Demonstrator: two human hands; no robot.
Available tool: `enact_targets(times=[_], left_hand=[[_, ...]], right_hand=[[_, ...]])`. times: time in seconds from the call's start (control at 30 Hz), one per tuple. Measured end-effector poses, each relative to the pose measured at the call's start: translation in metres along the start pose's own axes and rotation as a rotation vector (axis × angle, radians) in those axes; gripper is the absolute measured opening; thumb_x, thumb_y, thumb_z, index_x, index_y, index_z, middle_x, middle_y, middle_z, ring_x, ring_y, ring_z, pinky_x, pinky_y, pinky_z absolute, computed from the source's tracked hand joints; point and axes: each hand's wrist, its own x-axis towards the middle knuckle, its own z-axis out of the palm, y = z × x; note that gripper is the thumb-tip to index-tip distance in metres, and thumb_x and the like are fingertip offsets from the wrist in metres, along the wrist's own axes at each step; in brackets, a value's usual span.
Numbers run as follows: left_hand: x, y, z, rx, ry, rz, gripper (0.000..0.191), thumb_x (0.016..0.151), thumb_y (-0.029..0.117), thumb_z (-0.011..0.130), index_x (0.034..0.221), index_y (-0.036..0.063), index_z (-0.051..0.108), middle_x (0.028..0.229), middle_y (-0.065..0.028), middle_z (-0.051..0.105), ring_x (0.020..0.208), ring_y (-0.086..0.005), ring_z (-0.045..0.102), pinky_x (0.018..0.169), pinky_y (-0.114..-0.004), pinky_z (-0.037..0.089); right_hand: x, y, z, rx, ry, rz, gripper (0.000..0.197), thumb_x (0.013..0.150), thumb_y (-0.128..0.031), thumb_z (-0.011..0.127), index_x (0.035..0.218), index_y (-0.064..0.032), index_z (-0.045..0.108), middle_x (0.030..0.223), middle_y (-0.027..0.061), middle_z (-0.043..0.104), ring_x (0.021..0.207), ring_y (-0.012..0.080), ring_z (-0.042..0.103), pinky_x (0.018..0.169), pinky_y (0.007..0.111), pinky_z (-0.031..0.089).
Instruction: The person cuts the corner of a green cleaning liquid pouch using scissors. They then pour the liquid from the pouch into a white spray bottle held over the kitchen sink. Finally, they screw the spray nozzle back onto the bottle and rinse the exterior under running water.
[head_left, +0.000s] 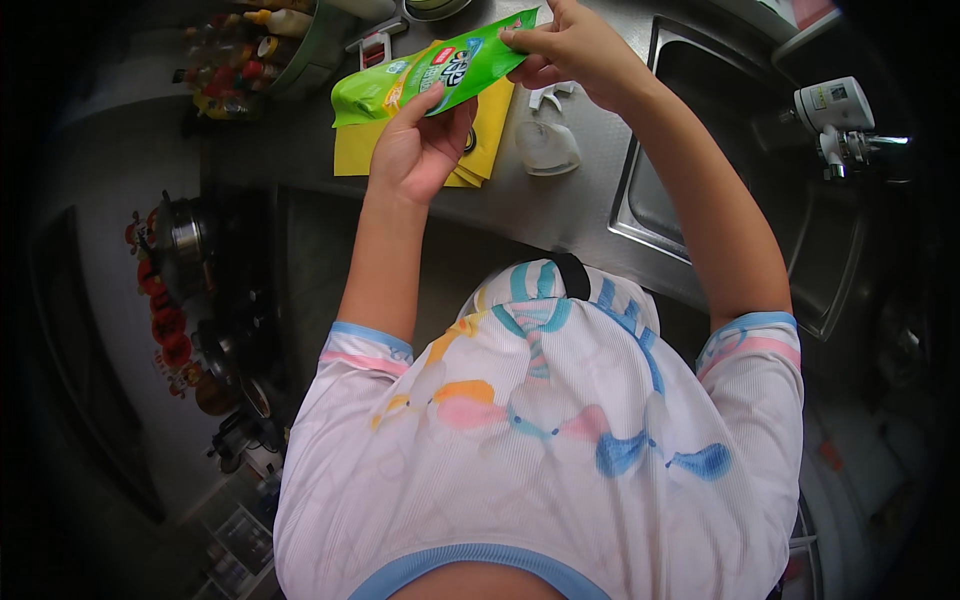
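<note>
A bright green plastic refill pouch (420, 84) with printed writing is held above the steel counter. My left hand (424, 146) grips its near edge, thumb on the printed face. At its narrower right end, my right hand (566, 52) pinches a corner between thumb and fingers. Beneath the pouch lies a stack of yellow folders or bags (491, 127), partly covered by it and my left hand. Just right of the stack rests a translucent plastic bottle (547, 148), with a white trigger spray head (553, 96) by its top. What the bottle contains cannot be made out.
A steel sink (679, 150) is set into the counter on the right, with a tap carrying a white filter (832, 105). Several sauce bottles (240, 60) stand at the upper left. Pots (184, 232) line the left side. A metal bowl (436, 9) sits at the back.
</note>
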Motion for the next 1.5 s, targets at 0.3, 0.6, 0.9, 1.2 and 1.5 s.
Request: enact_targets(times=[0.3,0.6,0.9,1.2,1.5], left_hand=[[0.021,0.011,-0.023,-0.155,-0.185,-0.327,0.042,0.100,0.042,0.057,0.110,0.0016,0.064,0.102,-0.0090,0.066,0.105,-0.0227,0.059,0.072,-0.030,0.060],[0.013,0.022,-0.082,0.063,0.258,-0.081,0.029,0.100,0.032,0.058,0.094,0.0037,0.062,0.091,-0.0082,0.066,0.085,-0.0231,0.068,0.068,-0.028,0.059],[-0.018,-0.003,-0.167,0.345,0.444,0.011,0.012,0.097,0.019,0.063,0.097,0.0075,0.062,0.089,-0.0031,0.067,0.080,-0.0144,0.065,0.071,-0.028,0.055],[-0.012,-0.047,-0.131,1.096,0.015,0.331,0.050,0.081,0.011,0.080,0.125,0.0053,0.057,0.120,-0.0067,0.062,0.113,-0.0191,0.059,0.095,-0.032,0.049],[0.022,-0.072,-0.070,1.426,-0.290,0.591,0.076,0.070,0.014,0.087,0.138,0.0101,0.052,0.136,-0.0114,0.057,0.128,-0.0299,0.053,0.109,-0.038,0.040]], right_hand=[[0.007,-0.015,-0.009,-0.038,0.035,-0.093,0.025,0.096,-0.021,0.066,0.108,0.0002,0.068,0.095,0.0120,0.073,0.082,0.0167,0.075,0.075,0.026,0.061],[0.063,-0.068,-0.057,-0.541,0.179,-0.167,0.024,0.095,-0.023,0.064,0.102,-0.0008,0.067,0.085,0.0081,0.073,0.077,0.0146,0.073,0.072,0.026,0.060],[0.130,-0.077,-0.077,-1.030,0.230,-0.072,0.028,0.093,-0.027,0.065,0.095,0.0007,0.069,0.070,0.0070,0.069,0.056,0.0131,0.066,0.053,0.026,0.055],[0.127,-0.080,-0.072,-1.031,0.299,-0.035,0.049,0.095,-0.049,0.064,0.126,-0.0119,0.067,0.071,0.0048,0.067,0.059,0.0112,0.064,0.053,0.026,0.053],[0.068,-0.058,-0.043,-1.267,0.425,-0.354,0.027,0.086,-0.033,0.071,0.090,-0.0072,0.073,0.089,0.0115,0.074,0.080,0.0312,0.071,0.073,0.042,0.054]])
